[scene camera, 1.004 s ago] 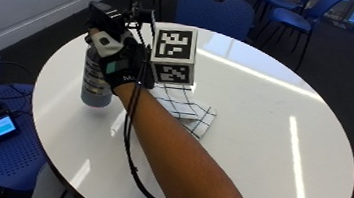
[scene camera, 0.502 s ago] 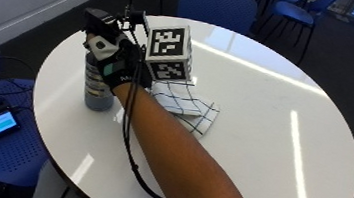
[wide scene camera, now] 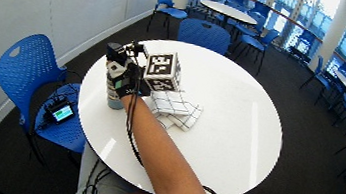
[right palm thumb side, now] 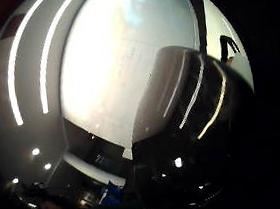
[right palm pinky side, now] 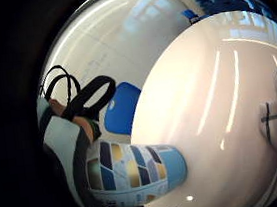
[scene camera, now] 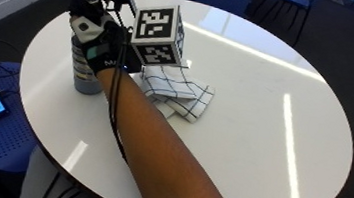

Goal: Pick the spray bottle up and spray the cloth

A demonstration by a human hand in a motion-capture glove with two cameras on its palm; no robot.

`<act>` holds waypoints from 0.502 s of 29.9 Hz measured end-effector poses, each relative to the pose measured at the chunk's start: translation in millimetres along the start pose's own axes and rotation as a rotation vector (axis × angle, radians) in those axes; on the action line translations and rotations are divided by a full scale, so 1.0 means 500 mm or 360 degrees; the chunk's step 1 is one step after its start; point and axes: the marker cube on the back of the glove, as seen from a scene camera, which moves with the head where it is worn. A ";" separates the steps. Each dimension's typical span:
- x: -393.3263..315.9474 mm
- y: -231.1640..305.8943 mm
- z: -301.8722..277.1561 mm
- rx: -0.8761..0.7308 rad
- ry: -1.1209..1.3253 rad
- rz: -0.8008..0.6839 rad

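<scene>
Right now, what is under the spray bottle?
The spray bottle stands upright with its base on the white table, beside the checked cloth, not on it. The gloved right hand covers its upper body, so the trigger is hidden.
</scene>
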 end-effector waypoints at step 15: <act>-0.081 -0.045 0.003 -0.0010 -0.0008 -0.0065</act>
